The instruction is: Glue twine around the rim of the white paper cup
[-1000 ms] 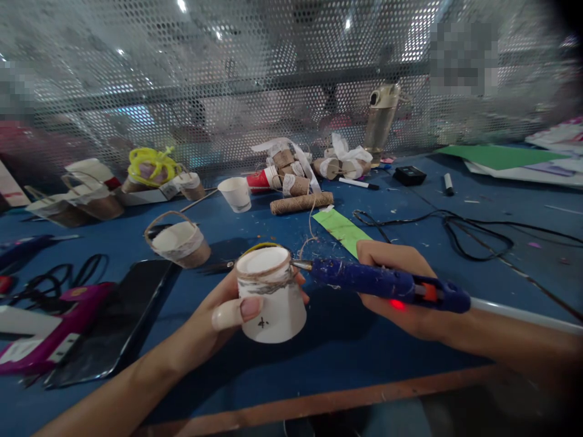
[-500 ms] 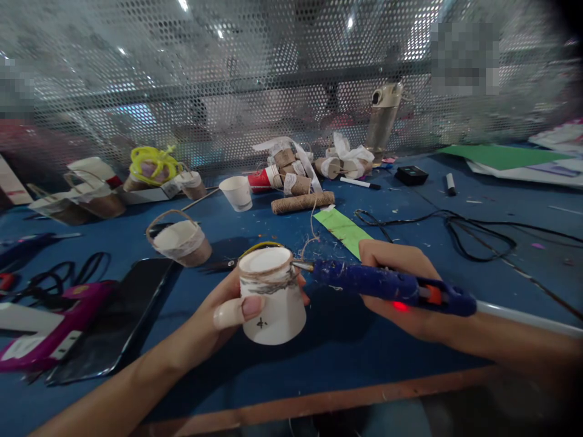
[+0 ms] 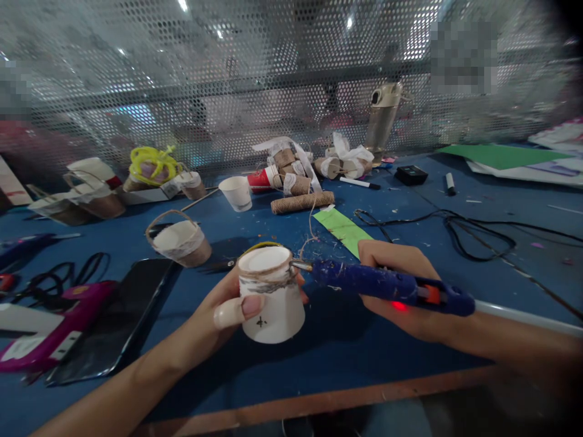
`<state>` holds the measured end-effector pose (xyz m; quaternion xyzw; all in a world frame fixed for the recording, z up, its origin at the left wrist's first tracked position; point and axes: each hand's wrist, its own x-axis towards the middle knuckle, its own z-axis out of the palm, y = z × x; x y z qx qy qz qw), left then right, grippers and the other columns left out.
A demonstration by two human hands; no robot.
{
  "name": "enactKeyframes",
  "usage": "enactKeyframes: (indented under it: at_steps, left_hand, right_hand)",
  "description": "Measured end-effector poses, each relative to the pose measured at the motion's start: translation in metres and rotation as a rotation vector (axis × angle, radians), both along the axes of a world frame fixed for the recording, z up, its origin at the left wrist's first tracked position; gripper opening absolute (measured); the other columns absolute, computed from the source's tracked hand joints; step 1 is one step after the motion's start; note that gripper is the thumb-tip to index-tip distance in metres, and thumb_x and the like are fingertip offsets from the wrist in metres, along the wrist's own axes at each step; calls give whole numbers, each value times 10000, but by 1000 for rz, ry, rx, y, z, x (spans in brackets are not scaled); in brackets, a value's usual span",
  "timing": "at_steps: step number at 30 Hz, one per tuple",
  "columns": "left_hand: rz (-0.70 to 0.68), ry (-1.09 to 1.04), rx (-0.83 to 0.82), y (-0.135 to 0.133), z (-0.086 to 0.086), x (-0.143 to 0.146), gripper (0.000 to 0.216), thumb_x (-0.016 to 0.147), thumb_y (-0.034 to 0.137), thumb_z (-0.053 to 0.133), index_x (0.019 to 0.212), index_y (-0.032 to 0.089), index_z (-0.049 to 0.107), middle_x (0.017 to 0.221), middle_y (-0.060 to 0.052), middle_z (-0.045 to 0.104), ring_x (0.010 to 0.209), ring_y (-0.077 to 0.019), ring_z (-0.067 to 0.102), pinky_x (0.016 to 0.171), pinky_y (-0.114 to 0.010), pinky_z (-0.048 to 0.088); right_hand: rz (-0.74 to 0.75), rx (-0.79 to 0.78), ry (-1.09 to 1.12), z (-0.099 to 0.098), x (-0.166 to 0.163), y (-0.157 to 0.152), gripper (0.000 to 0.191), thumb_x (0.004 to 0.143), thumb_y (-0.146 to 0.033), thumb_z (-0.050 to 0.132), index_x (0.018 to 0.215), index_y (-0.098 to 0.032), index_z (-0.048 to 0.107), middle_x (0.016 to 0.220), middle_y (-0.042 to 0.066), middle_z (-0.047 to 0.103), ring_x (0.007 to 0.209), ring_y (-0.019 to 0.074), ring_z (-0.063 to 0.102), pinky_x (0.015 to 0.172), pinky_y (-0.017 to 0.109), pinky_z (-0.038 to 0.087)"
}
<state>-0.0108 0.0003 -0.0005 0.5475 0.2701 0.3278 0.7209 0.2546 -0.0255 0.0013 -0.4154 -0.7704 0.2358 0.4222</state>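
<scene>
My left hand (image 3: 232, 306) is closed around a white paper cup (image 3: 276, 315), held upside down with its base facing up. Brown twine (image 3: 266, 276) is wound round the cup just below that base, and a loose strand leads back to the twine roll (image 3: 303, 203). A blue hot glue gun (image 3: 364, 282) lies in my right hand (image 3: 401, 261), fingers wrapped round its handle. Its metal nozzle touches or almost touches the twine at the cup's right edge. A white glue stick (image 3: 523, 318) sticks out of the gun's rear, and a red light glows under its body.
At left are a twine-handled basket cup (image 3: 184, 243), a black phone (image 3: 121, 318) and a magenta power strip (image 3: 68, 328). Behind stand a white paper cup (image 3: 235, 193) and a bottle (image 3: 385, 118). A green paper strip (image 3: 344, 229) and black cable (image 3: 473, 237) lie right.
Almost nothing differs. The cup and the glue gun have shifted very slightly left together, with the nozzle staying at the twine.
</scene>
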Motion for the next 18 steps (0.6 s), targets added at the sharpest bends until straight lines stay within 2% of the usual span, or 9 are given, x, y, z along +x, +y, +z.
enactKeyframes:
  at_steps: [4, 9, 18]
  left_hand:
    - [33, 3, 2, -1, 2, 2, 447, 765, 419, 694, 1160, 214, 652, 1108, -102, 707, 1003, -336, 641, 852, -418, 500]
    - [44, 45, 6, -1, -2, -2, 462, 814, 392, 661, 1242, 227, 603, 1142, -113, 715, 1029, -341, 648, 872, -423, 490]
    - [59, 85, 31, -1, -2, -1, 481, 803, 426, 659, 1232, 217, 599, 1274, -112, 654, 1117, -365, 600, 902, -433, 476]
  right_hand:
    - [8, 4, -10, -1, 2, 1, 281, 697, -101, 613, 614, -206, 366, 584, -54, 428, 513, 91, 371, 500, 259, 285]
    - [34, 4, -2, 0, 0, -2, 261, 713, -103, 601, 624, -204, 378, 598, -47, 442, 521, 91, 378, 506, 260, 289]
    - [24, 19, 5, -2, 0, 0, 271, 708, -112, 616, 620, -204, 377, 590, -54, 429, 520, 91, 372, 503, 255, 281]
